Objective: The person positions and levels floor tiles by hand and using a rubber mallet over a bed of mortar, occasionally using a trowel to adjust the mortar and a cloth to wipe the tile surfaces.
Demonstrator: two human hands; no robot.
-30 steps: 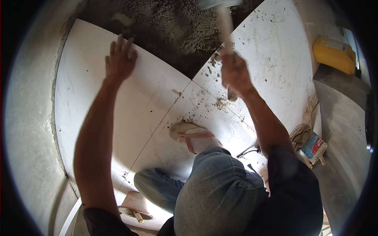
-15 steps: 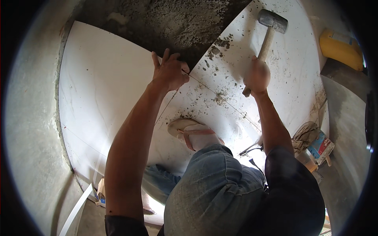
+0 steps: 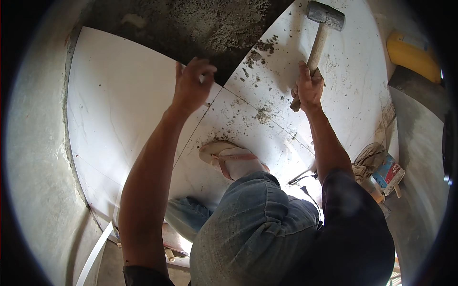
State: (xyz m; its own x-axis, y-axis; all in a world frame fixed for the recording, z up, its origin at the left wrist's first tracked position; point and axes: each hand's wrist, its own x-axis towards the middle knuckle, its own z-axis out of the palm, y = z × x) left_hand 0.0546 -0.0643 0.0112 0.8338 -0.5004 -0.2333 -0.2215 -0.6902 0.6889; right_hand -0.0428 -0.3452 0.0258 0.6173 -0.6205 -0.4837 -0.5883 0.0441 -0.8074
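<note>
Our right hand [image 3: 309, 89] is closed around the pale handle of a rubber mallet [image 3: 318, 47], whose dark head shows over the right white tile [image 3: 358, 71]; whether it touches the surface, we cannot tell. Our left hand [image 3: 191, 86], slightly blurred, has its fingers loosely bent at the edge of the left veined tile [image 3: 119, 90], beside the exposed mortar bed [image 3: 205, 28]; we cannot tell whether they pinch anything. That tile lies along the grey wall [image 3: 40, 143]. The main danger, we judge, is a stray blow near that edge, which could catch our fingers or chip the tile. Loose mortar crumbs [image 3: 254, 56] could scratch the glaze or lodge in the joint [image 3: 196, 129]. Leaning hard on our sandalled foot [image 3: 237, 159] might tip the tile beneath out of level.
</note>
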